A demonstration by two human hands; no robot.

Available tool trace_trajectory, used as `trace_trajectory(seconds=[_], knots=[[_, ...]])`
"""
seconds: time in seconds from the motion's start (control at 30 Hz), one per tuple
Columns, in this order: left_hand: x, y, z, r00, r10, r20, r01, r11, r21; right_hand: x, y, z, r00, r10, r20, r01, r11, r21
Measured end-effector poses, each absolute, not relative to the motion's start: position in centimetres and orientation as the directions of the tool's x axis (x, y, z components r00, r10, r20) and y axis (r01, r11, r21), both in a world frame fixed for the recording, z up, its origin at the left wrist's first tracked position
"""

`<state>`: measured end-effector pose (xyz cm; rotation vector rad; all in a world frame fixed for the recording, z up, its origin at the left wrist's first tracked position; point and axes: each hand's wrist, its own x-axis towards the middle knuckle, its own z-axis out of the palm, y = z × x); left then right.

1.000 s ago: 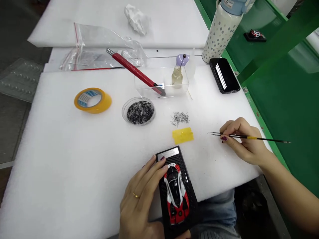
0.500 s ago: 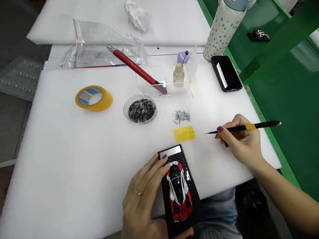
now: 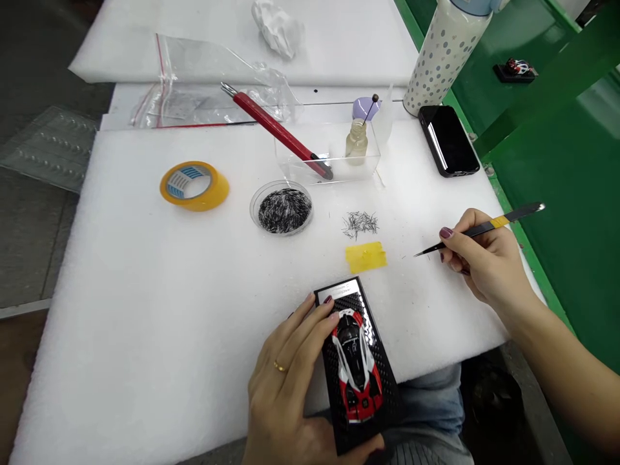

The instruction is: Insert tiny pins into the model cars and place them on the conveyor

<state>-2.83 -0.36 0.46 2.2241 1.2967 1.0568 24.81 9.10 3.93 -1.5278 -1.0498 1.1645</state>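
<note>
Left hand (image 3: 290, 381) lies on the black display base (image 3: 361, 368) at the near edge of the white foam surface (image 3: 121, 290), fingers spread along the base's left side and touching the red-and-white model car (image 3: 357, 361) mounted on it; thumb wraps under the near end. Hand is gripping the base, ring on one finger. Base juts partly over the surface edge, silver nameplate at its far end.

Right hand (image 3: 484, 261) is well right of the car, pinching black tweezers (image 3: 479, 229) with a yellow band; tips point left and down, just above the foam, apart from it. Tweezer tips sit right of the yellow tape piece (image 3: 366, 256), not touching it.

Just beyond the tape: a loose pile of thin dark pins (image 3: 360, 223). Further left a round clear dish (image 3: 281, 208) full of the same pins. Yellow tape roll (image 3: 194, 186) far left. Clear box (image 3: 329, 152) holds a red-handled knife (image 3: 276, 129) and small glue bottle (image 3: 356, 140). Black phone (image 3: 448, 139) and dotted bottle (image 3: 440, 55) far right.
</note>
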Motion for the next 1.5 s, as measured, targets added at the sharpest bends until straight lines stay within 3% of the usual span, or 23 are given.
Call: trace_trajectory(seconds=[0.33,0.77,1.1,1.5], knots=[[-3.0,-0.4,0.8,0.315,0.873,0.372,0.587,-0.487,0.647,23.4,8.9,3.8,0.225,0.965,-0.135,0.234,-0.188,-0.954],[-3.0,-0.4,0.7,0.311,0.878,0.365,0.608,-0.479,0.633,23.3,8.9,3.9,0.234,0.963,-0.134,0.271,-0.197,-0.942],[-2.9,-0.3,0.4,0.298,0.858,0.418,0.6,-0.509,0.617,23.3,8.0,3.3,0.237,0.965,-0.117,0.021,-0.125,-0.992],[-2.9,-0.4,0.5,0.291,0.866,0.407,0.604,-0.496,0.624,19.8,7.4,2.9,0.219,0.976,-0.019,0.115,-0.045,-0.992]])
